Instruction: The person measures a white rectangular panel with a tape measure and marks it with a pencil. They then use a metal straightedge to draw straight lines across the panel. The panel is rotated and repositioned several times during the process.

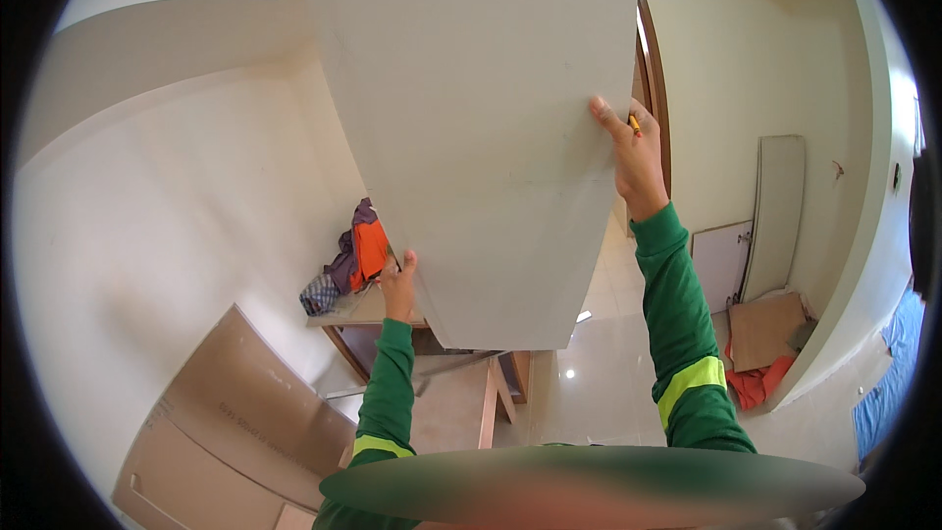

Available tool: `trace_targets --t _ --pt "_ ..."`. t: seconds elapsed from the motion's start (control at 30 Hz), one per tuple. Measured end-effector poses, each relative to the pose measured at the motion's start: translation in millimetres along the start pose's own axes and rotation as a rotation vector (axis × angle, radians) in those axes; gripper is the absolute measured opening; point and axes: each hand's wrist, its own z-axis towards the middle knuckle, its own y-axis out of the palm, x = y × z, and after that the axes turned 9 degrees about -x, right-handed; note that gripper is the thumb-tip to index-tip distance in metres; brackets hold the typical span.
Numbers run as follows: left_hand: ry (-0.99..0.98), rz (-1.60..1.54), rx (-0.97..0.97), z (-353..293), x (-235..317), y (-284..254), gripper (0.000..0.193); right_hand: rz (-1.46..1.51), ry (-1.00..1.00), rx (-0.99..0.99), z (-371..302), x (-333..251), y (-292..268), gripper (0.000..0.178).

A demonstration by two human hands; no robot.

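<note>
Head view shows me the large pale panel (471, 167) dead ahead, left hand (397, 287) and right hand (638, 152) grasping its 2 side edges, so I judge the handling midway: taking hold done, letting go still left.

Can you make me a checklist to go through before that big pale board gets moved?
1. Left hand on the board: ok, at its left edge.
2. Right hand on the board: ok, at its right edge, higher in the picture.
3. Right hand free of other things: not ok, a small yellow thing shows between its thumb and fingers.
4. Bundled cloths clear of the board: cannot tell, they show right beside its left edge.
5. View straight ahead: not ok, the board blocks it.
</note>
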Motion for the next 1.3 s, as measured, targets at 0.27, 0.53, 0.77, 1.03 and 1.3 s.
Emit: trace_targets --t 0.27,0.53,0.77,1.03,1.3 --pt "0.099 -0.010 -0.012 -1.1 8.5 0.0 0.050 -0.043 -0.030 0.005 8.2 -9.0 1.3 0.038" --pt "0.021 0.033 0.039 -2.5 7.2 -8.5 0.050 -0.047 -0.052 0.006 7.0 -15.9 3.6 0.032" --pt "0.145 0.197 0.144 -25.2 50.0 -10.3 0.045 -0.062 0.023 0.067 19.3 -19.0 1.9 0.033" --pt "-0.082 0.249 0.574 -121.4 81.5 -119.6 0.061 0.035 0.208 -0.061 -35.4 29.2 25.8 0.029" --pt "-0.333 0.516 0.526 -279.9 138.1 -246.8 0.048 0.152 0.872 -0.431 -231.3 142.0 66.1 0.034"
